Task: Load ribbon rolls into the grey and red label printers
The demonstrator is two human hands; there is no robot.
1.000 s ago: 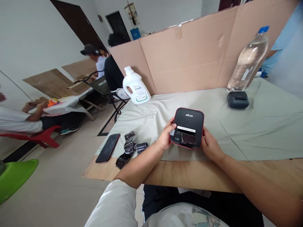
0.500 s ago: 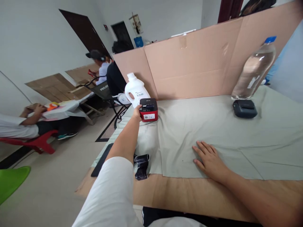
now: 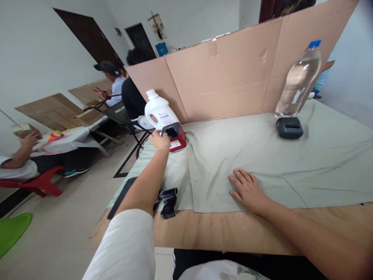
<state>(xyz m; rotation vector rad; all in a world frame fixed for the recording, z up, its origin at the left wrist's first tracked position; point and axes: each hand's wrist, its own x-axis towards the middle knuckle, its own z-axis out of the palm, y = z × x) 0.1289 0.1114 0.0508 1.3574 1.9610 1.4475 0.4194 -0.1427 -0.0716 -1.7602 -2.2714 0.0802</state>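
My left hand (image 3: 160, 140) reaches out to the far left of the table. Its fingers curl on the left side of a small red and black printer (image 3: 176, 137). The printer sits on the grey cloth (image 3: 291, 167), right in front of a white detergent bottle (image 3: 159, 111). My right hand (image 3: 247, 188) lies flat on the cloth near the table's front, fingers spread, holding nothing.
A brown cardboard screen (image 3: 233, 74) stands along the back. A clear water bottle (image 3: 297, 81) and a dark small printer (image 3: 289, 127) stand at the back right. A black phone (image 3: 121, 198) and dark film rolls (image 3: 167, 200) lie at the front left. Other people sit further left.
Both hands held the printer near the table's front a second ago. My left hand carried it to the far left by the white bottle and set it down; my right hand dropped flat on the cloth.
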